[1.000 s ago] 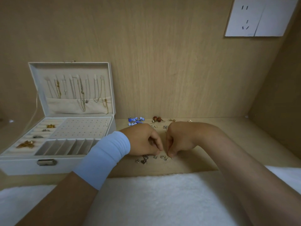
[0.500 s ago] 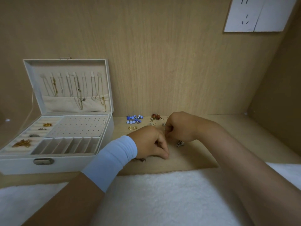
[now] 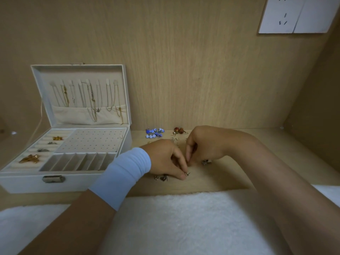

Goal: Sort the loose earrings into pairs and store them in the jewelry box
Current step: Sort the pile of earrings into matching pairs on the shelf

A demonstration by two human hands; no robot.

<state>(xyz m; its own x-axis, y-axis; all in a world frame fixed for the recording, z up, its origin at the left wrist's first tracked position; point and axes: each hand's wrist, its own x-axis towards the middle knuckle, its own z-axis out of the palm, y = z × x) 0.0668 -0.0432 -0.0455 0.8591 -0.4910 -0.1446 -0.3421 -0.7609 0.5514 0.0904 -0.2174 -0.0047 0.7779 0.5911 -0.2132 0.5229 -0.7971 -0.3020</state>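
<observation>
The white jewelry box (image 3: 22,183) stands open at the left, with necklaces hanging in its lid and a few brooches in its ring rolls. Loose earrings lie on the wooden shelf: blue ones (image 3: 154,133), red-brown ones (image 3: 178,130), a dark heart earring (image 3: 163,178) and a silver one (image 3: 205,162). My left hand (image 3: 165,159), with a pale blue wristband, pinches a small silver earring (image 3: 186,174) at its fingertips on the shelf. My right hand (image 3: 204,144) is curled just beyond it, fingertips close to the left fingers; what it pinches is hidden.
A white fluffy towel (image 3: 174,223) covers the front edge. The wooden back wall rises right behind the earrings, and a side wall slants in at the right. A white wall socket (image 3: 294,15) sits high at the right.
My right hand lifted away from the front cluster and moved back, uncovering a silver earring. My left hand stayed low over the front earrings and now pinches one.
</observation>
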